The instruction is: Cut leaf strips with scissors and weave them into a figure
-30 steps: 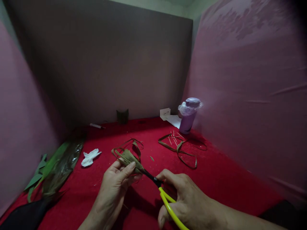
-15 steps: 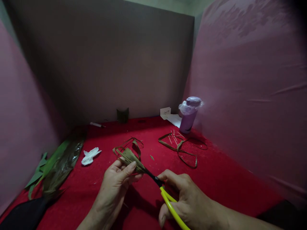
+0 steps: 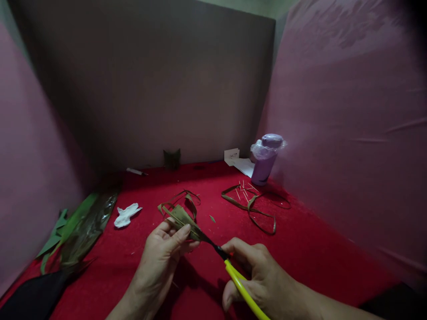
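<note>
Toward the red cloth surface [image 3: 300,262]'s near edge, left hand [image 3: 167,246] pinches folded olive-green leaf piece [image 3: 184,217]; right hand [image 3: 263,269] holds yellow-handled black scissors [image 3: 231,269] at its end. Likely trimming; next snip needs steady pinch.

Yellow-handled black scissors [image 3: 231,270] slant against a folded olive-brown leaf [image 3: 182,217].

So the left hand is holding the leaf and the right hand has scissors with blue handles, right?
Not quite: the handles are yellow, not blue, as the head view shows. The left hand does hold the leaf, and the right hand does hold the scissors.
</note>
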A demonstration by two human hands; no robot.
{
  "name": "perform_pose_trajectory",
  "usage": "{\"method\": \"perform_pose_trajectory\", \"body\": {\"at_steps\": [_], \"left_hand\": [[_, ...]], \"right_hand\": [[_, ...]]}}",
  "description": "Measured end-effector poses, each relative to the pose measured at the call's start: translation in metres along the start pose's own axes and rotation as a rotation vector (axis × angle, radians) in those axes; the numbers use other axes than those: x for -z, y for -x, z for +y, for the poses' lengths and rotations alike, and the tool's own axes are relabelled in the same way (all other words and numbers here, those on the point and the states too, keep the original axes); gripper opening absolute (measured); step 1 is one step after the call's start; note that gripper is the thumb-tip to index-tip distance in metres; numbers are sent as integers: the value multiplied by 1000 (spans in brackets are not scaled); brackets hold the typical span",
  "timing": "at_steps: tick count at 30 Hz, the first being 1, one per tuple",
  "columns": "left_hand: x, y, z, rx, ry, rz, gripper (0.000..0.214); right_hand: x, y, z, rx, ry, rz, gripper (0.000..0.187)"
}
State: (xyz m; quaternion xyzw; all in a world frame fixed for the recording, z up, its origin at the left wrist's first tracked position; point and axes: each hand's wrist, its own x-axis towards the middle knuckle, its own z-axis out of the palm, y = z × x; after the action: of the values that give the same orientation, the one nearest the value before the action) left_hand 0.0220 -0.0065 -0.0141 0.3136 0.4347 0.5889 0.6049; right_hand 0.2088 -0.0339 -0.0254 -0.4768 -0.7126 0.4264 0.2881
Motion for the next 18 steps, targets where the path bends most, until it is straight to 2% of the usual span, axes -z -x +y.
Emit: {"method": "perform_pose_trajectory", "body": {"at_steps": [5, 12, 18], "left_hand": [[2, 0, -1, -20, -15, -29, 26], [4, -1, -3, -35, -31, -21, 31], [-1, 2, 0, -24, -71, -36, 30]], "right_hand": [[0, 1, 1, -20, -50, -10, 33], [13, 1, -15, -95, -37, -87, 44], [13, 1, -12, -75, -46, -109, 43]]}}
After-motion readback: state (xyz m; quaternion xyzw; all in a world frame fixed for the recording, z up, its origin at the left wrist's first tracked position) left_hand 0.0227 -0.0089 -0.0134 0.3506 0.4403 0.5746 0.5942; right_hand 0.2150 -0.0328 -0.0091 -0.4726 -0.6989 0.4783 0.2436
